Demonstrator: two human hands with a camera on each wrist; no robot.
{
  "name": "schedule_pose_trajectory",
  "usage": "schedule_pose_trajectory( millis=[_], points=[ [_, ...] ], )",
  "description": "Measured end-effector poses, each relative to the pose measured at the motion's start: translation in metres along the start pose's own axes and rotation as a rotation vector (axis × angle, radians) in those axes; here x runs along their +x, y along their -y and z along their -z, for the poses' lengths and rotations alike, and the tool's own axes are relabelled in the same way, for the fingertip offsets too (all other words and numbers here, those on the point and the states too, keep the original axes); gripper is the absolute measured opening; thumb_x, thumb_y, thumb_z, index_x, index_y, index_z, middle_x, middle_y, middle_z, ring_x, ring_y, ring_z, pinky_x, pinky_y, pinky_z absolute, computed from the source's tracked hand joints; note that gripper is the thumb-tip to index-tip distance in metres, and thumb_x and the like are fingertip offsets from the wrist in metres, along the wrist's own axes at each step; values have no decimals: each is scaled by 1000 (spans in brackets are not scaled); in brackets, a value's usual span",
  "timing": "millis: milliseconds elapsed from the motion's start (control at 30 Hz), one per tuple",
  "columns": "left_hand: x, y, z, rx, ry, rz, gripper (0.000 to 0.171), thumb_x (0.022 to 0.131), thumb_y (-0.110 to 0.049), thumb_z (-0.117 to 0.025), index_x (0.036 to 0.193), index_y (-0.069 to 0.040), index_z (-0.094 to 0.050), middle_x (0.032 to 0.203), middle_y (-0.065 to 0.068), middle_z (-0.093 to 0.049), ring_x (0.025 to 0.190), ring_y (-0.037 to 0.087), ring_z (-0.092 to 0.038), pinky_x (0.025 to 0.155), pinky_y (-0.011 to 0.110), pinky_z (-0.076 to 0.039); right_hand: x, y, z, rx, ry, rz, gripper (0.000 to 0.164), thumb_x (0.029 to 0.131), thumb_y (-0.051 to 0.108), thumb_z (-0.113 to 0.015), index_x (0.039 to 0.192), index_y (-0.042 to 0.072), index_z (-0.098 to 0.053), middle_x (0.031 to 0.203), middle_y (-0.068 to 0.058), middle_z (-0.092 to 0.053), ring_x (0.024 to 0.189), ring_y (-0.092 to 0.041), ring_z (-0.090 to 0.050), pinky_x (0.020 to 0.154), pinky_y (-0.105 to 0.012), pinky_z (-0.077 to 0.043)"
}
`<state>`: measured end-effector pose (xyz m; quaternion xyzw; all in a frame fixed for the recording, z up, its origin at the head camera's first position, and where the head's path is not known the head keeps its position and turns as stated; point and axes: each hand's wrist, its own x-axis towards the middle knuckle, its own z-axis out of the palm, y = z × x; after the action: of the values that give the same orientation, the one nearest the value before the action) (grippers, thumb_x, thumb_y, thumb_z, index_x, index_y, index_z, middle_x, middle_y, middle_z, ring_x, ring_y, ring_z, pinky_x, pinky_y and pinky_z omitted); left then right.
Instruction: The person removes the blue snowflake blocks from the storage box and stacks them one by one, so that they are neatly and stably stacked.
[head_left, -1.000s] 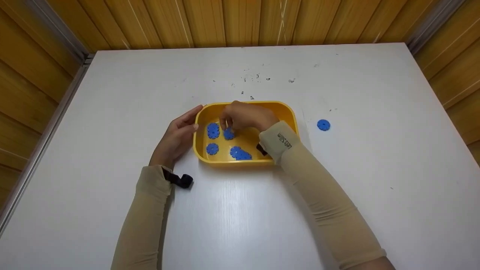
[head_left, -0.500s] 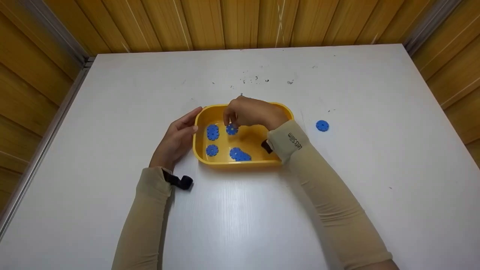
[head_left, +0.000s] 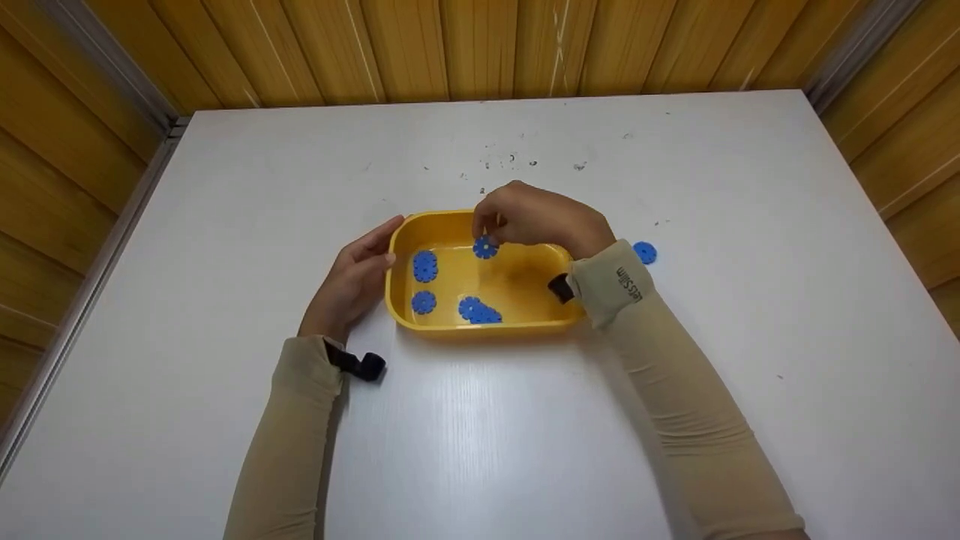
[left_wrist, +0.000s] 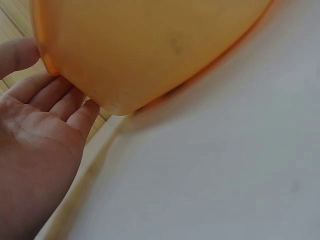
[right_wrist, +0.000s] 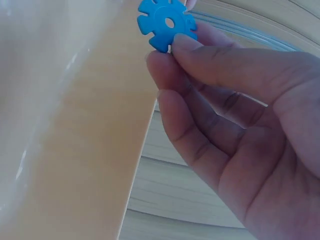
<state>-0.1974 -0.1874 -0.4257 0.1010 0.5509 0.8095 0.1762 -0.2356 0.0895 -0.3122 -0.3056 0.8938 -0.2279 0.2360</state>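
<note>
My right hand (head_left: 541,219) pinches a blue notched plastic disc (right_wrist: 166,24) between thumb and fingers. The disc has a round hole in its middle and slots round its edge. It hangs over the back part of a yellow plastic tub (head_left: 517,289). At the tub's left end, my left hand (head_left: 354,279) holds the wall, thumb at the rim and fingers along the outside, as the left wrist view shows. Inside the tub, overlapping blue discs (head_left: 425,266) lie at the left, with a single disc (head_left: 424,302) in front of them. More discs (head_left: 480,310) overlap near the front wall.
Another blue disc (head_left: 645,253) lies on the white table (head_left: 465,435), right of the tub and beside the right sleeve. Wood-panelled walls (head_left: 480,49) border the table at the back and sides. A small black camera (head_left: 369,366) sticks out from the left wrist.
My right hand has lifted the pinched disc from the tub's floor and moved it right and toward the back. The left hand stays at the tub's end.
</note>
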Motion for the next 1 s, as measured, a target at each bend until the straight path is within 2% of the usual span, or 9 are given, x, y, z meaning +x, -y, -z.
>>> schedule_pose_trajectory(
  millis=[167, 467, 767, 1000],
  points=[
    [-1, -1, 0, 5, -8, 4, 58, 94, 3, -51, 148, -10, -37, 155, 2, -34, 145, 14, -29, 117, 30, -30, -8, -9, 5, 35, -30, -4, 18, 90, 6, -64, 106, 10, -71, 101, -4, -69, 91, -20, -61, 87, -31, -55],
    [-3, -2, -2, -19, -12, 5, 59, 94, 3, -51, 149, -8, -34, 154, 4, -35, 144, 17, -32, 116, 31, -32, -25, -25, 13, 33, -109, 12, 18, 88, 2, -65, 106, 5, -71, 103, -7, -71, 91, -22, -64, 85, -34, -57],
    [-2, -2, -2, -4, 0, 2, 58, 94, 3, -49, 149, -7, -34, 155, 5, -34, 145, 17, -30, 117, 30, -30, -42, -38, 16, 28, -175, 13, 18, 88, 3, -66, 105, 4, -72, 102, -7, -72, 91, -22, -67, 84, -35, -58],
    [0, -2, -3, -35, 3, 5, 57, 94, 4, -49, 149, -6, -34, 155, 5, -34, 145, 17, -30, 116, 30, -31, -56, -47, 16, 30, -242, -28, 19, 89, 3, -64, 106, 4, -71, 105, -10, -69, 89, -22, -62, 83, -35, -57]
  ],
)
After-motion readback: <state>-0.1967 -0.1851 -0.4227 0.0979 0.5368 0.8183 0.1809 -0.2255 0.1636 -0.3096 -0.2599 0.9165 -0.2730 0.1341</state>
